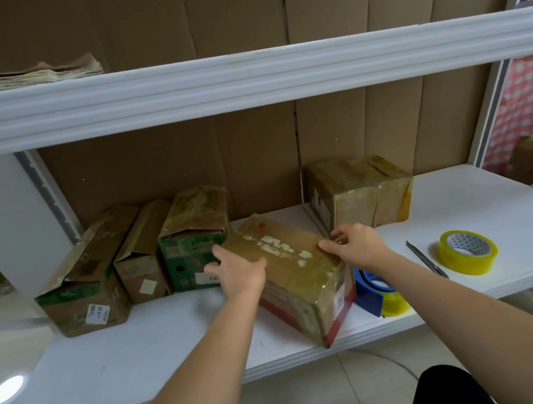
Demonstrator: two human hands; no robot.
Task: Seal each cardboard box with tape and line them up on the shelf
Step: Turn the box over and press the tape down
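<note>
A taped cardboard box with red edges [297, 279] lies at an angle near the front of the white shelf [149, 349]. My left hand [241, 267] rests on its left top edge, fingers spread. My right hand [355, 244] grips its right top edge. Three boxes stand in a row on the left: a long one [85, 276], a narrow one [143, 255] and a green-printed one [195, 238]. Another taped box [358, 189] stands at the back right. A blue tape dispenser [373, 289] sits just right of the held box.
A yellow tape roll [467, 251] and a utility knife [427, 258] lie on the shelf's right part. The upper shelf rail [242, 79] runs across above, with a paper stack [21, 76] on it. Cardboard sheets line the back.
</note>
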